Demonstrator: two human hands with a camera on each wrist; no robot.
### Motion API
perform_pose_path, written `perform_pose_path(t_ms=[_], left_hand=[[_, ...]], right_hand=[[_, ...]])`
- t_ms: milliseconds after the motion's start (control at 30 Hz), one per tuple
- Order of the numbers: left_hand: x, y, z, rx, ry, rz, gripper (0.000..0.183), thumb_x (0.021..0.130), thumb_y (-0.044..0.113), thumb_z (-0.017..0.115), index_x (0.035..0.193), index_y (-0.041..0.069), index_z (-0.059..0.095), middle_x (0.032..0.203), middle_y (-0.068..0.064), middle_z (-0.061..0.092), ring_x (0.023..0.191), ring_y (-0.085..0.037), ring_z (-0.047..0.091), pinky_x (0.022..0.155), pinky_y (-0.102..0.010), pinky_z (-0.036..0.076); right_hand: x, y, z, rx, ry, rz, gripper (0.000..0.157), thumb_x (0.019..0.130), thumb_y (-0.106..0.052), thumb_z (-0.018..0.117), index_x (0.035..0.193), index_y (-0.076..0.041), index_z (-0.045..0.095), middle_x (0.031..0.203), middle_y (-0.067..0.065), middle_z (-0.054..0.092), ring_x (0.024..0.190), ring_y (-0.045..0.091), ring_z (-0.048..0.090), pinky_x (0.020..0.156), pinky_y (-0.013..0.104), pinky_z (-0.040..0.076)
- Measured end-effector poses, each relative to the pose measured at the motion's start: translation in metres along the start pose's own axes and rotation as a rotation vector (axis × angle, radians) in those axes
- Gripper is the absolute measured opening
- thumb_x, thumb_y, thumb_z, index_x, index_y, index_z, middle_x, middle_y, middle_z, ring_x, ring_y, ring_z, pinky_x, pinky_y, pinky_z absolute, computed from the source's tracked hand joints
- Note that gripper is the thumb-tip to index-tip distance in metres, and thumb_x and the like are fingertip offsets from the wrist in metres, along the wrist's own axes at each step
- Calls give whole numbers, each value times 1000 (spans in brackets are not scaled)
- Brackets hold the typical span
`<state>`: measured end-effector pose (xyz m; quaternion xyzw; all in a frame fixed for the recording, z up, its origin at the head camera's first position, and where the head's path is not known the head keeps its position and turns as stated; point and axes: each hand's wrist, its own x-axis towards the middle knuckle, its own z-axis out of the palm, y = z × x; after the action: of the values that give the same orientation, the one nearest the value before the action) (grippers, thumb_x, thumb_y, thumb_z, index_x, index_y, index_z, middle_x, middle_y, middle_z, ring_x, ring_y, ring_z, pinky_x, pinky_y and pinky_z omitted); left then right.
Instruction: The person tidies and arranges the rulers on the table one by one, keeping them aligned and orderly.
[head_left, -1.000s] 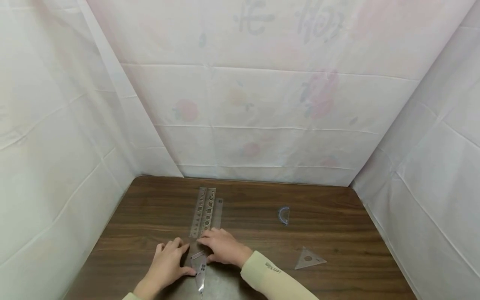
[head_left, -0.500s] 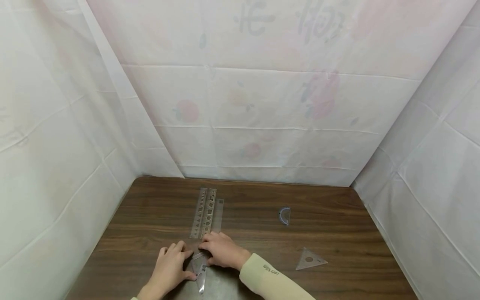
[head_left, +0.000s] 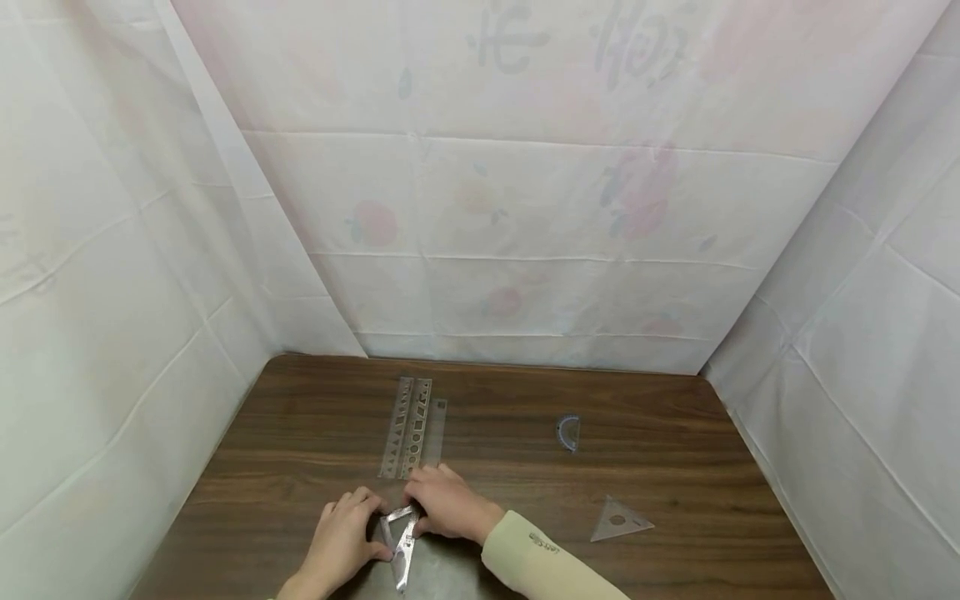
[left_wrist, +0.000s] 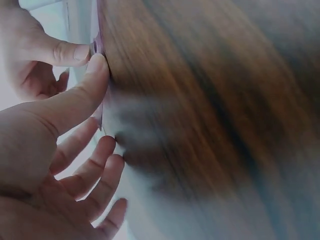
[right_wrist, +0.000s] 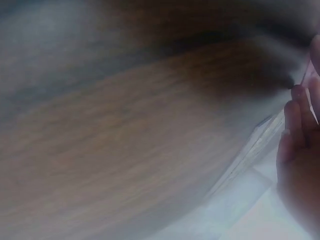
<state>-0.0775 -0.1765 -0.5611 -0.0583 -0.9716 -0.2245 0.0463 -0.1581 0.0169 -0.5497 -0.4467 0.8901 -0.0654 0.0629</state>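
Observation:
A clear plastic set square (head_left: 406, 546) lies between both hands near the front of the table, bright with glare. My left hand (head_left: 337, 533) holds its left side, thumb at the lower edge and index finger near the top corner. On the opposite side, the right hand (head_left: 450, 502) grips it with thumb and fingertips. In the left wrist view the set square shows as a thin edge-on sliver under the left thumb (left_wrist: 92, 75), with the right thumb (left_wrist: 70, 52) meeting it there. The right wrist view catches only part of the right hand (right_wrist: 302, 165).
Beyond the right hand, two stencil rulers (head_left: 395, 433) and a plainer clear ruler (head_left: 436, 429) lie side by side. A small protractor (head_left: 569, 432) and another set square (head_left: 619, 522) lie to the right on the wooden table (head_left: 510, 417). White sheets (head_left: 525, 292) enclose its back and sides.
The set square has tipped slightly and now reflects more light. The left hand has shifted a little to the right; the right hand has barely moved.

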Motion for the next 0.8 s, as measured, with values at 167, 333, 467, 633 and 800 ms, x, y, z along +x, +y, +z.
perform_pose_path(t_ms=[167,333,467,633,800], left_hand=[[2,-6,-2,-212,-102,-39,55,57,27,98,103,11,72,79,12,63,67,3,49,67,-22,40],[5,-15,-8,-481,-272,1,43,76,20,89,107,-6,74,79,1,76,67,3,64,62,-18,53],[7,-19,-10,-611,-340,6,29,84,20,84,99,-3,78,83,-7,79,70,-6,72,63,-21,57],[10,-16,-8,-641,-372,14,14,93,16,75,90,4,78,78,-5,78,65,-8,71,60,-23,56],[11,-13,-7,-608,-352,11,10,95,8,71,88,3,76,76,-3,76,64,-6,69,60,-20,53]], right_hand=[[-6,7,3,52,30,3,34,83,-46,82,110,-28,72,106,-18,68,100,0,55,86,18,38],[-11,14,5,61,70,-38,35,85,-50,77,111,-27,71,105,-17,69,96,-1,57,85,18,39],[-13,16,8,-29,134,-94,33,89,-52,73,110,-28,71,102,-16,69,89,-2,59,83,18,39],[-14,17,11,-81,202,-133,34,92,-49,72,117,-26,71,100,-16,69,81,-5,56,76,14,34],[-16,19,12,-52,204,-119,41,93,-47,72,126,-23,69,110,-14,71,89,-4,61,76,13,32]])
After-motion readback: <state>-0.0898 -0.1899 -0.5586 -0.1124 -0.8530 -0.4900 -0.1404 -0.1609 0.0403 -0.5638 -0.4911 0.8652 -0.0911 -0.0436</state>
